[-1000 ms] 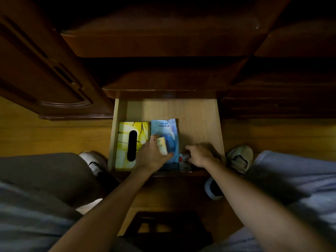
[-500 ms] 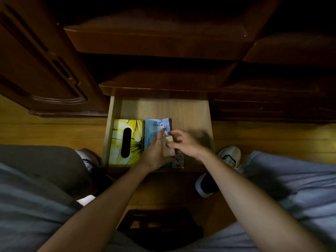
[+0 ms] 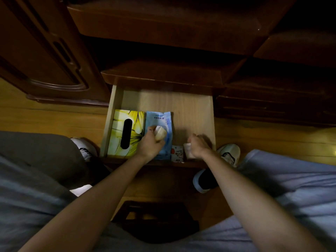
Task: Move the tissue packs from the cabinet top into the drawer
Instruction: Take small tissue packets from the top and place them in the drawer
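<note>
Left hand [image 3: 149, 144]: we grip a small beige pack [image 3: 160, 132] over the blue pack [image 3: 161, 128].
Right hand [image 3: 198, 146]: we pinch a pale pack [image 3: 188, 151] at the drawer [image 3: 211, 124]'s front right.
Method: we set both flat, right of the blue pack.

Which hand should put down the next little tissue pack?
Probably the left hand: it holds a small beige pack above the blue pack, inside the drawer. The right hand is setting its own down.
</note>
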Available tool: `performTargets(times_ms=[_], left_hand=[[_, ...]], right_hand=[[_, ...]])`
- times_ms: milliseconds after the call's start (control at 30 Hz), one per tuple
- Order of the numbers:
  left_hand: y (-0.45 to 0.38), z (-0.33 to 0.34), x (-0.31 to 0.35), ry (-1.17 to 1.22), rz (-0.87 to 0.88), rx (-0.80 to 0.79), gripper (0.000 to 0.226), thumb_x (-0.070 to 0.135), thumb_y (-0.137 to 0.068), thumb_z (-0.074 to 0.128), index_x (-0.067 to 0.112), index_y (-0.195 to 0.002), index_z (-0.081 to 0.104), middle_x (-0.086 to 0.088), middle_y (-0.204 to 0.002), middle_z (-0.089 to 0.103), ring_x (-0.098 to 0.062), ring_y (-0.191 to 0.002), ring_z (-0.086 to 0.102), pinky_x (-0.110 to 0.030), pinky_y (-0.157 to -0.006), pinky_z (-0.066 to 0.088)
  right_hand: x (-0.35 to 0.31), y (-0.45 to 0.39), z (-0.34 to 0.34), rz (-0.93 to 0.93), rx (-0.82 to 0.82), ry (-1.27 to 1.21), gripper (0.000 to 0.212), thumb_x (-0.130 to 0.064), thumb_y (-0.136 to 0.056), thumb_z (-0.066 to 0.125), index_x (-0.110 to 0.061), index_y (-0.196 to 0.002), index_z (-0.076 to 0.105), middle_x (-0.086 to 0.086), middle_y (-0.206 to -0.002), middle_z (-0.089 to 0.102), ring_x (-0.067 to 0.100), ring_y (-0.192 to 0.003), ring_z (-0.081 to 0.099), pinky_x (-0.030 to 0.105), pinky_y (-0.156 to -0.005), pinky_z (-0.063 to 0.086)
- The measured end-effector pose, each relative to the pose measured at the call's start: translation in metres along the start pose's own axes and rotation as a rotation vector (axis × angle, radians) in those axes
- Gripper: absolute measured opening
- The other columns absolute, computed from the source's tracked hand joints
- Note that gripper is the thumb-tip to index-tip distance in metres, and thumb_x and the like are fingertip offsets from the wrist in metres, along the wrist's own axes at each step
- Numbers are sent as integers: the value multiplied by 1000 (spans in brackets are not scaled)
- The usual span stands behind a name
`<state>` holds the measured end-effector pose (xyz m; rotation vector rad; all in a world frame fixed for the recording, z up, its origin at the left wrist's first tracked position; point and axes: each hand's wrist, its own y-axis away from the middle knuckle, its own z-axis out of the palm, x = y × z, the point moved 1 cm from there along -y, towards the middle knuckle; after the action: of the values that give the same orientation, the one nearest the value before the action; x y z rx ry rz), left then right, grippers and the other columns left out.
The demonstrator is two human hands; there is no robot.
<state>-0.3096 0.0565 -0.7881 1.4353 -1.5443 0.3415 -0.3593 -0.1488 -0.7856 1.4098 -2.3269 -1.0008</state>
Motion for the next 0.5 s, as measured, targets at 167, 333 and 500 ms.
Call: performTargets(times_ms=[167, 333, 500], left_hand=[[-3, -2, -3, 125, -63, 24, 42, 10, -85, 72, 7, -122, 51, -13, -108, 68, -23, -90, 64, -39, -80, 55], [0, -4, -3, 55, -49, -4, 27, 21, -86, 77, 8, -103, 60, -3, -85, 65, -24, -78, 66, -32, -64, 54], [5, -2, 9, 74, -18, -56, 32, 27, -85, 78, 7, -107, 68, 2, -86, 68, -17, -81, 65, -30, -70, 56]], right_hand=[[5, 3, 17, 49, -53, 115, 37, -13, -99, 55, -5, -135, 56, 22, -140, 52, 38, -125, 54, 42, -96, 49], [-1, 9, 9, 46, 46, 246, 29, -23, -93, 69, -9, -117, 64, 14, -117, 68, 31, -107, 64, 33, -71, 46], [0, 8, -17, 24, 42, 175, 30, -20, -92, 71, -14, -121, 67, 12, -122, 67, 31, -114, 61, 37, -82, 51]])
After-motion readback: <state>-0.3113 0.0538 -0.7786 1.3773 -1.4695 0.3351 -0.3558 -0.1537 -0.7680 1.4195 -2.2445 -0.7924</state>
